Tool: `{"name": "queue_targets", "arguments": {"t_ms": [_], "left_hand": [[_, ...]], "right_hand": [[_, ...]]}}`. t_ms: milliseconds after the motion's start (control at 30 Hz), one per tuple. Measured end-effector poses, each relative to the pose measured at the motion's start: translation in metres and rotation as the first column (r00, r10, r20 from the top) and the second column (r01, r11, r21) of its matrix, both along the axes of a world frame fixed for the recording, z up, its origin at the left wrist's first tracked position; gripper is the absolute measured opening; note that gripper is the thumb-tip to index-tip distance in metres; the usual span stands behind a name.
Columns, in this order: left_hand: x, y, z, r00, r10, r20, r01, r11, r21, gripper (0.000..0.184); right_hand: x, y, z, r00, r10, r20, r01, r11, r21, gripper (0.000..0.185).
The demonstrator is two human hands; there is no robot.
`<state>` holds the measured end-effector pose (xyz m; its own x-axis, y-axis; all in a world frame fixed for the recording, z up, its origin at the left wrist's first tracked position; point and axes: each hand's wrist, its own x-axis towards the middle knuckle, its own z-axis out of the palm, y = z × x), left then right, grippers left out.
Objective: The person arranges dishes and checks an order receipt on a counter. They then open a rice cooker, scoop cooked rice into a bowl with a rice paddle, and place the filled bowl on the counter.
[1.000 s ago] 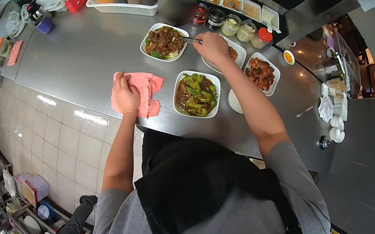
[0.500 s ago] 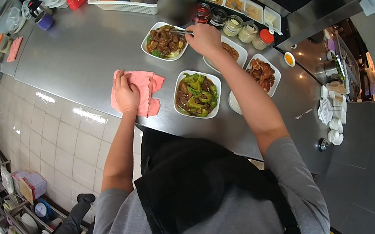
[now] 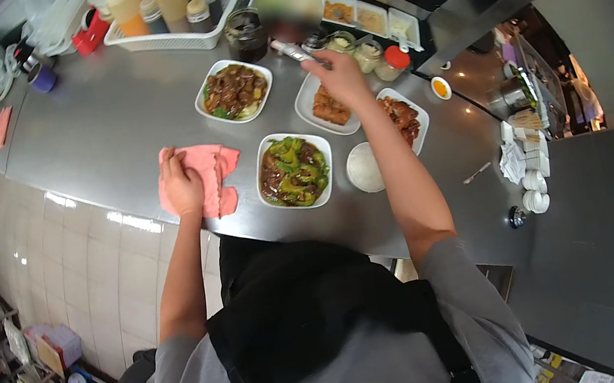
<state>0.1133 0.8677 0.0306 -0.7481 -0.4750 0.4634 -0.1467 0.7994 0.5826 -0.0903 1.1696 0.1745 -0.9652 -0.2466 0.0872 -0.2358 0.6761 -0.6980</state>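
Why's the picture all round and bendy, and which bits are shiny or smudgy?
In the head view, black rounded corners and curved lines, perhaps from a wide lens; in the head view, white glare on the floor, softer shine on the table; in the head view, a blurry smudge above the right hand.

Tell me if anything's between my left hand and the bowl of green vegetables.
Only the pink cloth: it lies under your left hand and spreads toward the bowl of green vegetables. Past its edge is bare counter; nothing else visible stands in the way.
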Motion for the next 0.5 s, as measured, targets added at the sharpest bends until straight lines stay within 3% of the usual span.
{"name": "queue_targets", "arguments": {"t_ms": [67, 100, 167, 200, 233, 300, 367, 500], "left_hand": [[0.001, 0.000, 0.003, 1.000, -0.003, 0.020, 0.003, 1.000, 0.009, 0.031], [0.001, 0.000, 0.003, 1.000, -0.005, 0.024, 0.005, 1.000, 0.008, 0.031], [0.001, 0.000, 0.002, 1.000, -0.005, 0.028, 0.005, 1.000, 0.004, 0.031], [0.001, 0.001, 0.004, 0.999, -0.004, 0.050, 0.004, 1.000, -0.005, 0.031], [0.002, 0.002, 0.005, 0.998, -0.001, 0.056, 0.000, 1.000, 0.024, 0.032], [0.000, 0.002, 0.004, 0.998, 0.003, 0.056, -0.007, 0.997, 0.074, 0.032], [-0.001, 0.001, 0.002, 0.999, 0.006, 0.037, -0.008, 0.999, 0.038, 0.034], [0.001, 0.004, 0.007, 0.999, 0.013, 0.039, -0.012, 0.999, -0.030, 0.035]], "right_hand": [[-0.009, 0.040, 0.011, 0.986, -0.139, -0.087, 0.131, 0.987, -0.092, 0.055], [-0.024, 0.064, 0.004, 0.974, -0.211, -0.087, 0.187, 0.955, -0.230, 0.054], [-0.051, 0.113, 0.008, 0.927, -0.336, -0.167, 0.316, 0.939, -0.136, 0.050], [-0.068, 0.135, 0.005, 0.911, -0.349, -0.219, 0.343, 0.937, -0.067, 0.034], [-0.092, 0.157, -0.006, 0.904, -0.408, -0.127, 0.405, 0.913, -0.050, 0.030], [-0.106, 0.167, 0.000, 0.886, -0.440, 0.147, 0.464, 0.850, -0.251, 0.031], [-0.125, 0.168, -0.006, 0.820, -0.508, 0.264, 0.573, 0.729, -0.375, 0.031], [-0.142, 0.158, -0.004, 0.824, -0.428, 0.372, 0.567, 0.625, -0.536, 0.036]]}}
